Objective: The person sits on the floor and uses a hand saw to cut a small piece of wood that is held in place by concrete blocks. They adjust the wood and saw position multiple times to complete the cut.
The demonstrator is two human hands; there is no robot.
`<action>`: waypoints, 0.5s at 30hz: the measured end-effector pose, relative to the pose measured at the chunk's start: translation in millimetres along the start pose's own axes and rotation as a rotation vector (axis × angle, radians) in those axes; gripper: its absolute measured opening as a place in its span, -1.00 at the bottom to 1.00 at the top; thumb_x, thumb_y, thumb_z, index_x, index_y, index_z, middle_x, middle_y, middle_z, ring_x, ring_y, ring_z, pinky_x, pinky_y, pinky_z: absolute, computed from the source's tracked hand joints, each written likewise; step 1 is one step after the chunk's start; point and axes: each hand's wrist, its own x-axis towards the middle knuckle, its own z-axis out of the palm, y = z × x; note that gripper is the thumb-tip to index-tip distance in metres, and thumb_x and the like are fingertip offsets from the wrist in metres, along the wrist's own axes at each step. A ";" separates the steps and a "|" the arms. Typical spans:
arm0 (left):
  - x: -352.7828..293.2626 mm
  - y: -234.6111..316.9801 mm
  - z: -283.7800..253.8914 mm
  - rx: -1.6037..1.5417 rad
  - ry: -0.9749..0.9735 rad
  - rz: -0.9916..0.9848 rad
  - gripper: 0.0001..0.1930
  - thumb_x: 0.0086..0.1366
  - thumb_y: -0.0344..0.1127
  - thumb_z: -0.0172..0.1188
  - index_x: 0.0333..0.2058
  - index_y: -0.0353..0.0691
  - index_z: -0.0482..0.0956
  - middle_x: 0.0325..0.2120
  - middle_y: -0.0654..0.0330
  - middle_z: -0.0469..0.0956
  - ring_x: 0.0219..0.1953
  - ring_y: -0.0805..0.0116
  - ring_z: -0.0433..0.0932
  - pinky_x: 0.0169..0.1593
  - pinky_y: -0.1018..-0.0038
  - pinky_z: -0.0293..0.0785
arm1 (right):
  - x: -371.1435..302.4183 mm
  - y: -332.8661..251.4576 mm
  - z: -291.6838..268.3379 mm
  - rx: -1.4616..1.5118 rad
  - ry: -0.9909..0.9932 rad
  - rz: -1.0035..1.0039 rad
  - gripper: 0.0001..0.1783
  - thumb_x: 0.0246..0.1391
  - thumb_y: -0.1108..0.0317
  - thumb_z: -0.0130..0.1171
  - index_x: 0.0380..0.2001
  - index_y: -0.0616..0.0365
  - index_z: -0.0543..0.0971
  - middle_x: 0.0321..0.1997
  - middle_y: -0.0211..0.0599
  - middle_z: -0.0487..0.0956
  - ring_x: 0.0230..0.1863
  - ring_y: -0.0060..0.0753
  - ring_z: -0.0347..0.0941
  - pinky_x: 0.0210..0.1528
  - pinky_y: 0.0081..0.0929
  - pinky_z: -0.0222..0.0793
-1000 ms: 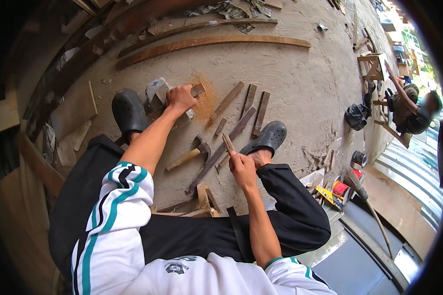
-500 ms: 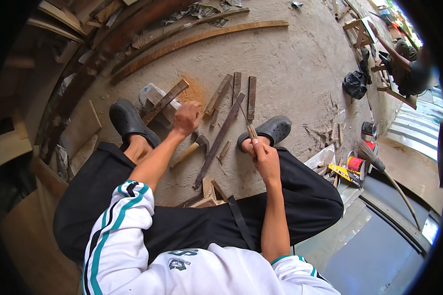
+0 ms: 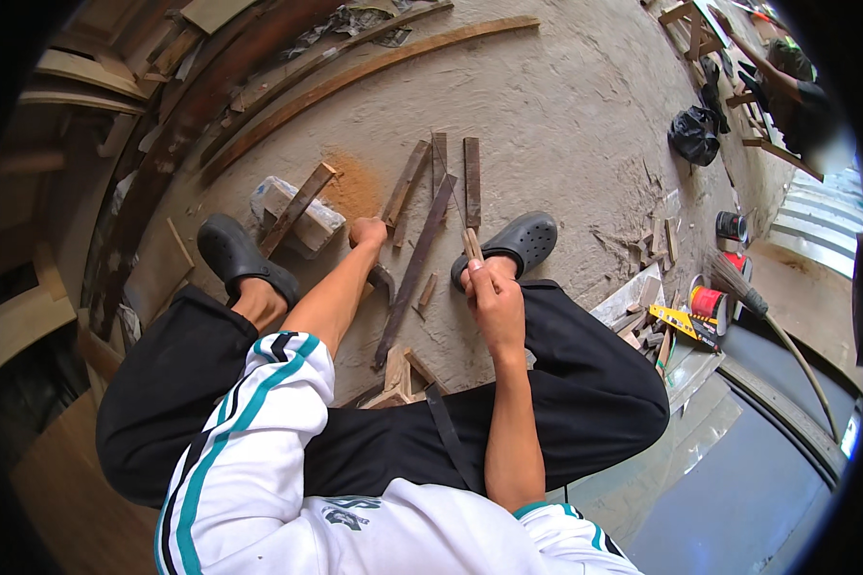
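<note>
My left hand [image 3: 368, 231] is at the lower end of a short brown wood strip [image 3: 408, 182] on the floor. Its fingers are mostly hidden, so whether it grips the strip is unclear. My right hand [image 3: 495, 305] is closed round the wooden handle [image 3: 473, 243] of a tool with a long, thin blade pointing away from me. Under my left forearm shows a hammer [image 3: 384, 279], its handle mostly covered. Between my hands lies a long dark wood strip [image 3: 417, 259]. Another short strip [image 3: 472, 182] lies beyond my right hand.
A wood piece [image 3: 297, 209] rests across a pale block [image 3: 302, 218] beside sawdust [image 3: 353, 184]. Long boards [image 3: 374, 81] lie farther off. At right are a yellow-and-black handsaw [image 3: 684, 324], cans [image 3: 731, 227], a brush [image 3: 738, 283] and a black bag [image 3: 694, 135]. Another person [image 3: 786, 86] is at far right.
My left hand has moved away from me, down beside the wood strips, and its forearm now covers the hammer's handle. My right hand keeps hold of the thin-bladed tool. The view has shifted slightly.
</note>
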 end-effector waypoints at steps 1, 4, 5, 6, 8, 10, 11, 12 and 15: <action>-6.5 4.3 7.8 -0.135 -0.011 -0.067 -0.69 0.33 -0.23 0.13 -0.16 -0.40 0.62 -0.15 -0.08 0.64 -0.22 0.00 0.66 -0.15 0.28 0.60 | 2.5 4.7 -2.6 0.001 0.009 0.010 -0.41 0.26 -0.03 0.06 -0.59 0.33 0.53 -0.65 -0.16 0.48 -0.56 -0.28 0.40 -0.41 -0.31 0.29; -43.9 21.6 18.8 -0.436 -0.055 -0.214 -0.74 0.32 -0.26 0.19 -0.19 -0.36 0.62 -0.25 0.03 0.65 -0.32 0.21 0.65 -0.30 0.41 0.65 | 5.0 15.4 -10.8 0.016 0.043 0.030 -0.42 0.27 -0.01 0.07 -0.59 0.33 0.53 -0.63 -0.16 0.48 -0.54 -0.27 0.41 -0.39 -0.32 0.30; -45.9 21.2 18.3 -0.482 -0.065 -0.226 -0.76 0.31 -0.27 0.21 -0.20 -0.35 0.62 -0.27 0.07 0.64 -0.35 0.26 0.64 -0.35 0.45 0.65 | 6.1 15.6 -10.2 0.029 0.045 0.021 -0.43 0.27 0.00 0.07 -0.60 0.33 0.53 -0.63 -0.16 0.48 -0.53 -0.27 0.41 -0.38 -0.32 0.30; -47.2 21.1 17.3 -0.529 -0.076 -0.238 -0.78 0.30 -0.29 0.23 -0.21 -0.34 0.62 -0.30 0.10 0.64 -0.38 0.32 0.63 -0.39 0.49 0.65 | 6.8 15.8 -9.8 0.042 0.047 0.012 -0.43 0.27 0.00 0.07 -0.60 0.33 0.52 -0.63 -0.16 0.47 -0.53 -0.27 0.41 -0.38 -0.32 0.30; -44.3 16.6 13.1 -0.621 -0.103 -0.218 -0.80 0.29 -0.33 0.23 -0.23 -0.36 0.62 -0.32 0.09 0.62 -0.39 0.32 0.62 -0.40 0.45 0.66 | 6.9 13.7 -9.4 0.026 0.026 0.009 -0.43 0.28 0.01 0.07 -0.60 0.33 0.52 -0.62 -0.15 0.47 -0.51 -0.27 0.41 -0.36 -0.32 0.30; -36.7 11.4 10.3 -0.679 -0.104 -0.206 -0.83 0.28 -0.36 0.23 -0.27 -0.38 0.60 -0.37 0.08 0.60 -0.43 0.34 0.60 -0.43 0.45 0.64 | 6.9 14.2 -8.2 0.023 0.016 0.001 -0.43 0.28 0.01 0.07 -0.60 0.33 0.51 -0.62 -0.14 0.46 -0.52 -0.27 0.40 -0.36 -0.32 0.30; -37.3 13.2 10.0 -0.688 -0.098 -0.205 -0.84 0.27 -0.38 0.23 -0.30 -0.40 0.59 -0.41 0.08 0.59 -0.46 0.36 0.59 -0.45 0.46 0.62 | 7.6 18.1 -8.0 0.025 0.023 -0.002 -0.43 0.28 0.01 0.07 -0.59 0.33 0.51 -0.63 -0.14 0.46 -0.53 -0.27 0.40 -0.37 -0.31 0.29; -38.1 14.8 9.9 -0.697 -0.093 -0.205 -0.85 0.26 -0.40 0.23 -0.33 -0.41 0.58 -0.44 0.08 0.58 -0.49 0.37 0.58 -0.48 0.47 0.60 | 8.0 20.8 -8.2 0.028 0.029 -0.005 -0.43 0.27 0.00 0.07 -0.59 0.33 0.51 -0.63 -0.13 0.46 -0.53 -0.27 0.40 -0.38 -0.30 0.29; -37.4 16.7 6.0 -0.672 -0.088 -0.140 -0.87 0.22 -0.45 0.23 -0.47 -0.39 0.52 -0.58 0.11 0.51 -0.62 0.41 0.51 -0.57 0.50 0.48 | 7.4 22.2 -6.9 0.079 0.048 -0.009 -0.43 0.29 -0.02 0.05 -0.67 0.19 0.46 -0.77 -0.50 0.32 -0.70 -0.66 0.20 -0.61 -0.56 0.04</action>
